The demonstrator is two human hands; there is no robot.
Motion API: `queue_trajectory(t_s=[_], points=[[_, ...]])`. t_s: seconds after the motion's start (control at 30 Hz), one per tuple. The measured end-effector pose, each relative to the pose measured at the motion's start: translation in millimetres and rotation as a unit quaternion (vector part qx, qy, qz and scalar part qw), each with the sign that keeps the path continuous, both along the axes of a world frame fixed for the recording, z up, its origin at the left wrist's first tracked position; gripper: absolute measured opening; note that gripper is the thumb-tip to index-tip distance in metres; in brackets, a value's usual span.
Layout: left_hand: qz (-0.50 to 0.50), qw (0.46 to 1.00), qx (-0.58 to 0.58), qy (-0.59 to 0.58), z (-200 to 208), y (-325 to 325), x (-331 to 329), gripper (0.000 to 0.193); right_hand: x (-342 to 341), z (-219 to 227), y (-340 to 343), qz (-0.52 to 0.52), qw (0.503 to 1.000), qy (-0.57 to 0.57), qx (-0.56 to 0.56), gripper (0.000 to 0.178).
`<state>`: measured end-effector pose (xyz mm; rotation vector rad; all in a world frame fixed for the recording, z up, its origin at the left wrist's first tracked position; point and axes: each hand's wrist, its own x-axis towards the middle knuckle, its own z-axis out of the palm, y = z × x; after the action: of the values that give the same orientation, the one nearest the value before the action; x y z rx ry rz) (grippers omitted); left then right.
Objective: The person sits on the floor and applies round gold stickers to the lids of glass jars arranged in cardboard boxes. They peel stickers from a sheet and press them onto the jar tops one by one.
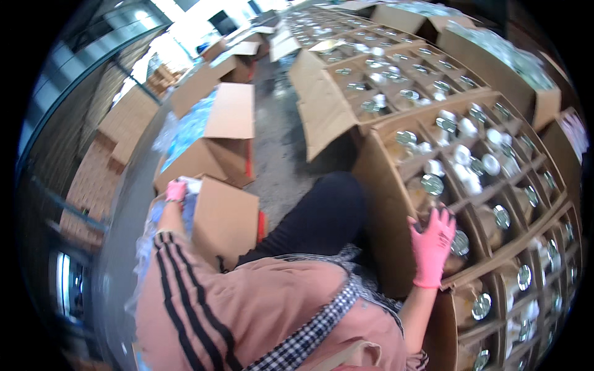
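My right hand (433, 247), in a pink glove with dark fingertips, rests over the near-left edge of a divided carton (387, 204). Its thumb and fingers are apart, next to a clear glass item (460, 243) with a round, shiny end, standing in a cell. My left hand (176, 190), also pink-gloved, reaches to the far side of an open carton (226, 219) lined with bluish plastic film (151, 226). Something white (193, 184) lies right beside it. The left fingers are too small and partly hidden to read.
More divided cartons (346, 80) of glass items and white pieces stretch away on the right. Open boxes with blue plastic (195, 123) line the left. A grey floor aisle (278, 117) runs between them. Stacked brown cartons (93, 179) stand farther left.
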<state>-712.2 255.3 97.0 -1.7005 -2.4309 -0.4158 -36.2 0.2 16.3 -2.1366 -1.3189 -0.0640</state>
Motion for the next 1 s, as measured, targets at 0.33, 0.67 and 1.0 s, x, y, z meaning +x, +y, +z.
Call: queue_trajectory(t_s=[0.33, 0.67, 1.0], points=[[-0.13, 0.865, -0.204, 0.44, -32, 8, -8, 0.014, 1, -1, -3, -0.025, 0.999, 0.036, -0.023, 0.053], [0.1, 0.982, -0.004, 0.162, -56, 5, 1, 0.023, -1, -3, -4, -0.002, 0.997, 0.069, -0.02, 0.052], [0.132, 0.978, -0.005, 0.159, -72, 18, 51, 0.032, 1, -8, -2, -0.003, 0.997, 0.073, -0.001, 0.047]])
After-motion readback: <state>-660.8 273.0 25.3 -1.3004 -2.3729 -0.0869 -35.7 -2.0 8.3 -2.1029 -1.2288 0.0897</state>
